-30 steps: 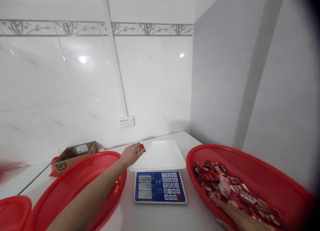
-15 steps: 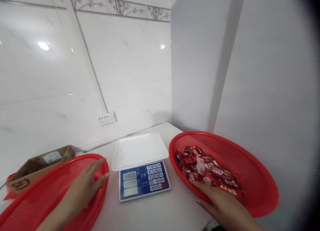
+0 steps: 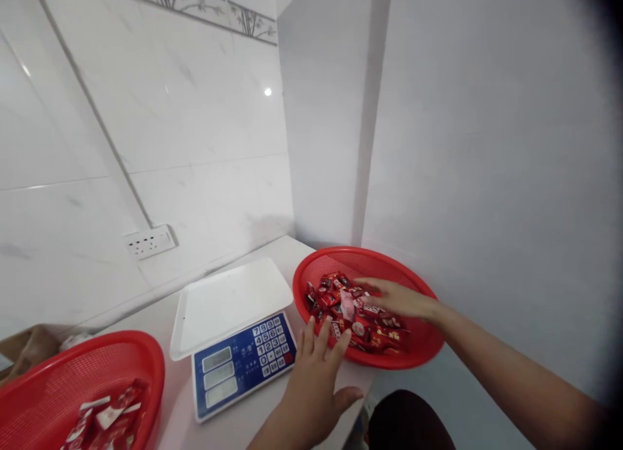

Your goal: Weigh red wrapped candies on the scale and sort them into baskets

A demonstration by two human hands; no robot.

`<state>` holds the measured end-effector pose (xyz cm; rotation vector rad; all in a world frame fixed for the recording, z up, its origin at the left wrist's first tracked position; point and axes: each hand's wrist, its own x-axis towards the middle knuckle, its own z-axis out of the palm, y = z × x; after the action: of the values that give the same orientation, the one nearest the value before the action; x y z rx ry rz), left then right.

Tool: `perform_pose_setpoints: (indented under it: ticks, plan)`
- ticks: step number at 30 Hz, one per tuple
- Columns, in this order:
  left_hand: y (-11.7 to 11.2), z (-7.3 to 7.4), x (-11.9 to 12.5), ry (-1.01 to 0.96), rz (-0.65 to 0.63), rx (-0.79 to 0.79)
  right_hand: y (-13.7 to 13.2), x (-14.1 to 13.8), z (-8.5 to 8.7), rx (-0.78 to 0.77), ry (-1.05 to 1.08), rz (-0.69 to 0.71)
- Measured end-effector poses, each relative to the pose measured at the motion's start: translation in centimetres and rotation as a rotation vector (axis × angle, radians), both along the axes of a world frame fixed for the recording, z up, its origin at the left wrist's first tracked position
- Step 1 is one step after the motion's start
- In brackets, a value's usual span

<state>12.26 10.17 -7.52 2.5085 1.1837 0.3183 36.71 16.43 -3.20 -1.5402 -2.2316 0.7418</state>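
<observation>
My right hand (image 3: 394, 299) reaches into the right red basket (image 3: 423, 352), fingers stretched over a heap of red-wrapped snack packets (image 3: 374, 330). A pink packet (image 3: 347, 305) lies among them, close to its fingertips. My left hand (image 3: 316, 372) is spread at the near left rim of that basket, with nothing in it; whether its fingertips touch the rim I cannot tell. Left of that hand stands a digital scale (image 3: 243, 362) with a blue keypad panel and a white tray (image 3: 233, 300).
At the lower left, another red basket (image 3: 111, 346) holds several red and white packets (image 3: 109, 414). Behind it is a cardboard box (image 3: 29, 352). A socket (image 3: 150, 242) sits on the tiled wall, and a grey wall (image 3: 487, 177) rises behind the right basket.
The view has turned right. My left hand has gone from the left basket over to the right one. My right hand has moved from the basket's near rim to above the packets.
</observation>
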Motion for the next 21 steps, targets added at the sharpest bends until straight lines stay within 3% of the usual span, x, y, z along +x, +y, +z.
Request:
perform_pose_setpoints:
  ticks: [4,7,10,16,21]
  plan:
    - [0.4,-1.4,0.9,-0.026,-0.003,0.067,1.7,1.7,-2.2,-0.161,-0.205,-0.009]
    - [0.4,-2.5,0.9,-0.063,0.014,0.188,1.7,1.0,-4.4,-0.305,-0.360,-0.038]
    - [0.3,-2.8,1.0,-0.085,0.014,0.279,1.6,-0.4,-5.5,-0.347,-0.438,-0.037]
    - [0.2,-2.5,1.2,-0.034,0.004,0.321,2.3,-1.0,-5.3,-0.253,-0.454,-0.024]
    - [0.2,-2.9,1.1,-0.044,0.008,0.337,3.0,-0.2,-4.8,-0.196,-0.338,-0.033]
